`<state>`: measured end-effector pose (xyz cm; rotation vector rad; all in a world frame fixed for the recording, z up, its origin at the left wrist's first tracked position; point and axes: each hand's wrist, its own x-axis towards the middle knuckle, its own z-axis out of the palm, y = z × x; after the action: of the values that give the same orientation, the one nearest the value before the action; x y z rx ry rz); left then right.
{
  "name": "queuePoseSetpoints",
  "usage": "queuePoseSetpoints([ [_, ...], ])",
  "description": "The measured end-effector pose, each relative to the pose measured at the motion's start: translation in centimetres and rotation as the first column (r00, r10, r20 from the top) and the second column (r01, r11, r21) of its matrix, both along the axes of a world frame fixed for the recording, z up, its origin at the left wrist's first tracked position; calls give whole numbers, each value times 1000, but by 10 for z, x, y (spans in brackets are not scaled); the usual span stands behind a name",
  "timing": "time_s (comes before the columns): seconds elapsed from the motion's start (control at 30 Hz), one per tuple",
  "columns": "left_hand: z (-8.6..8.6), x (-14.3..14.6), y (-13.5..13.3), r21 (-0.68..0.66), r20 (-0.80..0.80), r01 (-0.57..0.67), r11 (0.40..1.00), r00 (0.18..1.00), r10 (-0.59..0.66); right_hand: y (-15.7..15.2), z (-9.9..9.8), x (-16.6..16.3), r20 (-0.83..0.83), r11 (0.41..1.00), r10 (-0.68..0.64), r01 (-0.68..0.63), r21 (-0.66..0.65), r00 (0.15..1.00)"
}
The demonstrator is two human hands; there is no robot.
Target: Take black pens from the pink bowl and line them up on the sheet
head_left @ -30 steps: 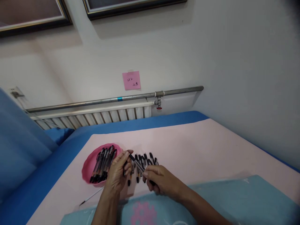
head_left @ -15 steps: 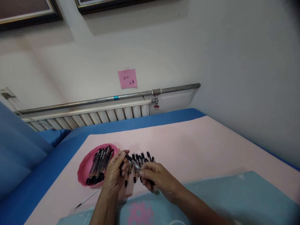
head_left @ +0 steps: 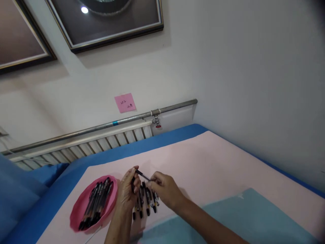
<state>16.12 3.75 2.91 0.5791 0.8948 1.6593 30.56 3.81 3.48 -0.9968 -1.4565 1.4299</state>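
A slim pen [head_left: 144,176] with a black end and a paler shaft spans my two hands at a slant. My left hand [head_left: 127,191] is closed on its black end, and another dark piece shows among those fingers, too hidden to name. The fingers of my right hand [head_left: 166,189] pinch the pen's other end. Below the hands, several black-capped pens [head_left: 147,203] lie side by side on the pink sheet [head_left: 193,162]. Left of my left hand, a pink scalloped bowl [head_left: 74,217] holds a bunch of similar pens [head_left: 98,201].
A teal cover [head_left: 228,217] lies along the near side. One thin white stick [head_left: 92,235] rests beside the bowl. Behind the blue-edged table are a radiator [head_left: 96,146] and a pipe with a red valve [head_left: 158,126]. Blue cloth [head_left: 20,196] hangs at left.
The view has tilted up and turned right, so more of the framed pictures shows. Both hands still hold the pen between them; my right hand has lifted slightly off the row of pens.
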Motion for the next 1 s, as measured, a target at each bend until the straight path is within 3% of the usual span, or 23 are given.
queuePoseSetpoints([
  [0.03,-5,2,2,-10,-2,-6,1000,1000,6,0,-3,0,2,1000,-13,13,-21,1000],
  [0.1,-17,3,4,-37,-18,3,999,1000,-4,-1,-10,1,-53,958,125,-135,-254,991],
  [0.17,-26,0,4,-66,-31,40,997,999,-42,-1,-15,1,-200,774,316,-374,-510,927],
  [0.2,-29,-2,3,-76,-32,58,995,998,-60,-1,-16,1,-269,687,361,-450,-571,893],
  [0.23,-31,-3,3,-80,-28,69,994,997,-71,-1,-18,0,-303,657,366,-475,-585,880],
  [0.27,-31,-5,2,-79,-23,73,994,997,-75,0,-20,-1,-290,697,341,-448,-560,894],
  [0.37,-30,-8,2,-72,-12,69,995,997,-70,1,-22,-4,-104,943,153,-176,-281,983],
  [0.4,-30,-8,2,-71,-12,71,995,997,-72,1,-22,-4,-69,972,99,-111,-206,993],
  [0.47,-28,-9,0,-73,-20,84,994,996,-86,2,-21,-4,-106,946,135,-160,-281,985],
  [0.57,-26,-11,-2,-70,-39,110,991,993,-113,3,-17,-2,-307,691,312,-437,-576,899],
  [0.6,-26,-12,-3,-68,-46,115,991,992,-118,3,-16,-2,-331,651,332,-469,-598,883],
  [0.63,-26,-12,-4,-66,-52,117,991,991,-121,2,-16,-2,-306,679,331,-450,-579,893],
  [0.67,-26,-13,-5,-65,-57,116,991,991,-120,1,-16,-3,-237,763,309,-389,-516,921],
  [0.73,-25,-13,-6,-67,-57,100,993,993,-103,-3,-19,-5,-27,946,202,-202,-252,979],
  [0.77,-25,-14,-6,-68,-52,85,994,995,-88,-5,-20,-6,75,990,121,-115,-88,990],
  [0.83,-24,-14,-7,-63,-40,50,997,998,-53,-8,-23,-8,187,994,-19,-3,113,982],
  [0.87,-24,-15,-7,-58,-38,39,998,998,-41,-8,-24,-9,197,995,-19,-1,98,980],
  [1.0,-23,-24,-6,-39,20,21,999,1000,-21,-5,-25,-9,82,962,179,-157,-223,980],
])
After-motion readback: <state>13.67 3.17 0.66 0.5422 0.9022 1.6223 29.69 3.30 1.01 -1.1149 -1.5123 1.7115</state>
